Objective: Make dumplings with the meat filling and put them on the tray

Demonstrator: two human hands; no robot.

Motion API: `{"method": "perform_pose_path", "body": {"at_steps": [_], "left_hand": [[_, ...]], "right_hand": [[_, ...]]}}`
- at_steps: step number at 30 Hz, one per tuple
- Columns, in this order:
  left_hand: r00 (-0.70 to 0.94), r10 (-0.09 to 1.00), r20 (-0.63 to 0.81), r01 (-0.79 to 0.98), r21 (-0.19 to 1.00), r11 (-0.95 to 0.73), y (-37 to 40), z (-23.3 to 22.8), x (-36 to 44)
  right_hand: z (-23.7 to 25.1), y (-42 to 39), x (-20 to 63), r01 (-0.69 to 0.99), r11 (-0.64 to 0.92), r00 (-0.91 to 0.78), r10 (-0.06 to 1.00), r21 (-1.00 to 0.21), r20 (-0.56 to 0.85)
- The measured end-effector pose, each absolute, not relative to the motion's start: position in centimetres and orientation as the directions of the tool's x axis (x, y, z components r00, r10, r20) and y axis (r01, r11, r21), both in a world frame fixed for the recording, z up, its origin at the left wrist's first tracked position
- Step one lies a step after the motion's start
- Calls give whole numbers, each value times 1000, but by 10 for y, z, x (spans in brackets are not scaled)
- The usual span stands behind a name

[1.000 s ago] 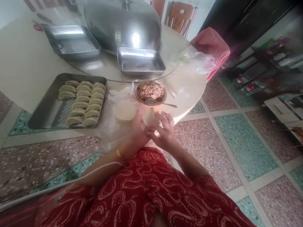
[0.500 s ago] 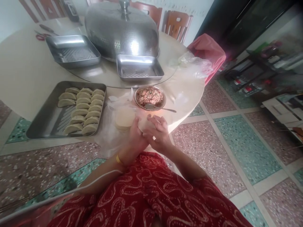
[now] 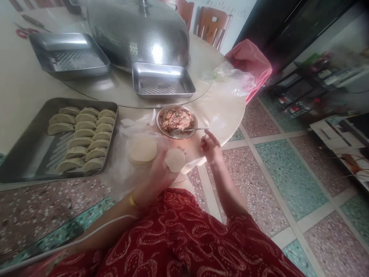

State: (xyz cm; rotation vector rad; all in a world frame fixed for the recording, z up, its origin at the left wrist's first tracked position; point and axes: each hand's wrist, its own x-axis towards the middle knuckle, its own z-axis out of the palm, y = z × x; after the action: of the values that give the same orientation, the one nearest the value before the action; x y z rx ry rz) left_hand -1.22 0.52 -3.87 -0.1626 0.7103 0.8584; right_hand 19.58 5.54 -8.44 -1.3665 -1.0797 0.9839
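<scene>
Dough, rolled into a thin round pale wrapper, lies across the fingers of the person's left hand, which grasps it with the thumb near its left edge. A yellow band circles that wrist. From where I stand, the right hand has its index finger reaching to the handle end of a silvery metal spoon, the other fingers curled in; whether it grips the handle I cannot tell. The spoon's head rests inside a round, dark-rimmed bowl, against a heap of pinkish minced filling flecked with green. Left of the held wrapper, a stack of round pale wrappers sits on clear crumpled plastic. Farther left, crescent-shaped pale dumplings stand in three rows in a large grey metal tray, the leftmost row shorter. Beyond the bowl is a smaller shiny rectangular tray, just in front of a big domed steel cover.
</scene>
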Motion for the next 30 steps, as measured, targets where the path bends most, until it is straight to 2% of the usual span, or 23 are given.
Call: {"method": "perform_pose_path", "body": {"at_steps": [6,10,14,18,22,25,30], "left_hand": [[392,670,-630,-777,164,608,3,-36,-17],[382,651,-656,-766,169,621,2,-27,-14],[356,647,-674,-773,177,609,-1,-22,-14],[387,664,-639,-766,178,618,-4,-21,-17],[422,672,-608,-736,202,646,-6,-21,-18],[413,667,-620,-738,203,644,-7,-21,-18],[422,657,-625,-737,186,650,-9,-19,-20]], "right_hand": [[-75,73,190,211,119,200,966,-970,162],[-63,66,174,320,230,127,951,-919,282],[-46,55,175,542,452,-118,876,-708,468],[-33,46,193,677,502,-170,818,-538,550],[-33,46,198,727,550,-265,777,-412,570],[-41,48,197,731,577,-318,760,-364,567],[-48,48,202,681,669,-363,660,-296,657]]}}
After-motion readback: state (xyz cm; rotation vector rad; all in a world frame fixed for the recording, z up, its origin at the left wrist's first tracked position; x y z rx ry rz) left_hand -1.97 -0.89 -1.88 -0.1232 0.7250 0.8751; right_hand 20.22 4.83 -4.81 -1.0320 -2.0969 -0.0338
